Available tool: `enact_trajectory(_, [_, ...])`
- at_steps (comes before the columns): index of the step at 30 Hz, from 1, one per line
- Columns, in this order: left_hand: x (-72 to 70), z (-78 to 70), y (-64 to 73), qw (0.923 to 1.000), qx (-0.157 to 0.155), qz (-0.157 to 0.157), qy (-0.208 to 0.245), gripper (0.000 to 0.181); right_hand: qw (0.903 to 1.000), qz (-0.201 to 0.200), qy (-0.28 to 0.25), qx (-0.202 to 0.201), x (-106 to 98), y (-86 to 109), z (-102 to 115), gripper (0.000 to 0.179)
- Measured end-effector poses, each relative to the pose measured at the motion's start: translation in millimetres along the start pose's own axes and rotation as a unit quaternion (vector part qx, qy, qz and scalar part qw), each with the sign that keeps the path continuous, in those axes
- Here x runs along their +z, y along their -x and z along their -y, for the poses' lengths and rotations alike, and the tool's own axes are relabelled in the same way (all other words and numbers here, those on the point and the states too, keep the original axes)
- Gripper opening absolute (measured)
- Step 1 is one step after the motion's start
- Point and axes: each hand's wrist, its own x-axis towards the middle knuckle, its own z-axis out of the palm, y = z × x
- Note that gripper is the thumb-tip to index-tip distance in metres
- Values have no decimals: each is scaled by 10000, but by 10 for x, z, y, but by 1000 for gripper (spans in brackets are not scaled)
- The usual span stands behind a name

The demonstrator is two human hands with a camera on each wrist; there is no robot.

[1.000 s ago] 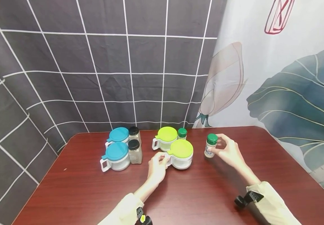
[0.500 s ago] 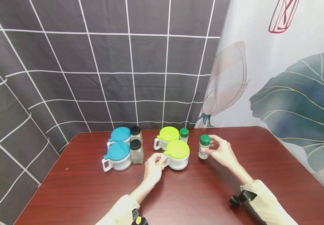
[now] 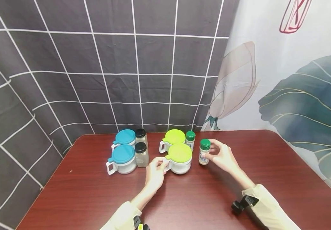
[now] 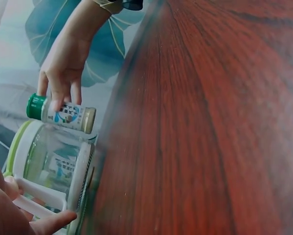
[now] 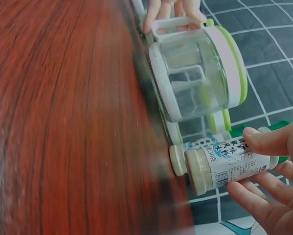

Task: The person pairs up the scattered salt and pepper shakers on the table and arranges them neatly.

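My left hand [image 3: 154, 175] holds the white handle of the front seasoning jar [image 3: 180, 154], a clear jar with a lime-green lid, in front of a matching jar [image 3: 174, 136]. In my right hand [image 3: 223, 157], thumb and fingers pinch a spice shaker [image 3: 204, 154] with a green cap and a printed label. It is upright in the head view, just right of the front jar. A second green-capped shaker [image 3: 190, 138] stands beside the rear jar, partly hidden behind the held one in the right wrist view. The left wrist view shows my thumb and fingers at the jar handle [image 4: 43, 193].
Left of these, two blue-lidded jars [image 3: 122, 155] stand one behind the other, with two black-capped shakers [image 3: 141, 156] beside them. A dark grid-patterned cloth [image 3: 154, 89] hangs behind the reddish-brown table [image 3: 82, 198], and a floral cloth [image 3: 294, 108] at the right.
My right hand has brought the green-capped shaker left, closer to the front jar. My left hand has shifted the front green-lidded jar left, more in line with the rear one.
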Motion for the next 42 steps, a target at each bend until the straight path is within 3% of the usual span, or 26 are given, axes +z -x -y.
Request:
enact_trajectory(8, [-21, -8, -3, 9999, 100, -39, 109, 17, 9997, 163, -171, 61, 86, 6, 28, 47])
enact_trajectory(42, [-37, 54, 16, 9999, -140, -13, -59, 14, 9988, 335, -344, 99, 267, 59, 37, 49])
